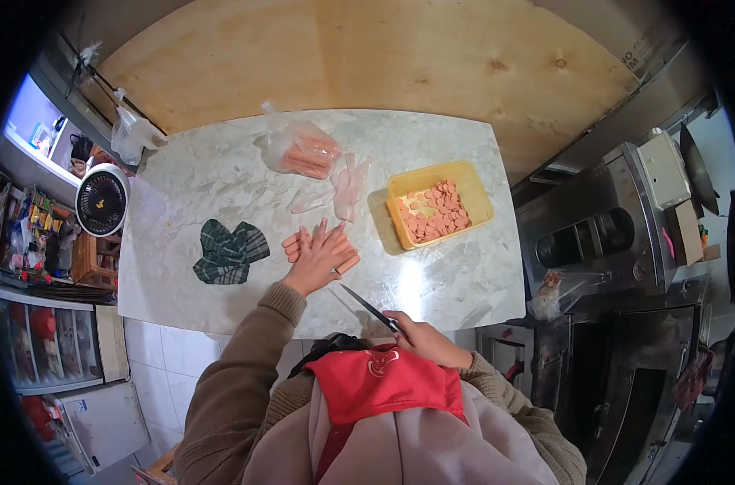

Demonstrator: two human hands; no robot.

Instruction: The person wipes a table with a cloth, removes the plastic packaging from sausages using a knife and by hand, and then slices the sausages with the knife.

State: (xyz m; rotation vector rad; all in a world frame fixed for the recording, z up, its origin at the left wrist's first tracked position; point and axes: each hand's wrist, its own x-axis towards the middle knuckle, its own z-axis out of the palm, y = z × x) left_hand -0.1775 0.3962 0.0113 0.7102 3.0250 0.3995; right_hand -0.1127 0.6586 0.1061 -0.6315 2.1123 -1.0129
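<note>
Several sausages (pixel 347 263) lie side by side on the marbled table (pixel 197 174). Across them rests my left hand (pixel 317 260), flat with its fingers stretched out, covering their middle part. My right hand (pixel 428 338) is wrapped round the dark handle of a knife (pixel 367 305) at the table's front edge. Its blade points up and left, its tip just short of the sausages. A yellow plastic container (pixel 397 218) to the right holds many sliced sausage rounds (pixel 440 212). Beyond my left hand lie a clear bag of sausages (pixel 309 153) and crumpled plastic wrappers (pixel 349 187).
A green checked cloth (pixel 230 252) lies left of the sausages. A white round fan (pixel 102 200) stands off the left edge. A plywood panel (pixel 367 56) rises behind the table. On the right are a metal stove (pixel 581 234) and a plastic bag (pixel 557 295).
</note>
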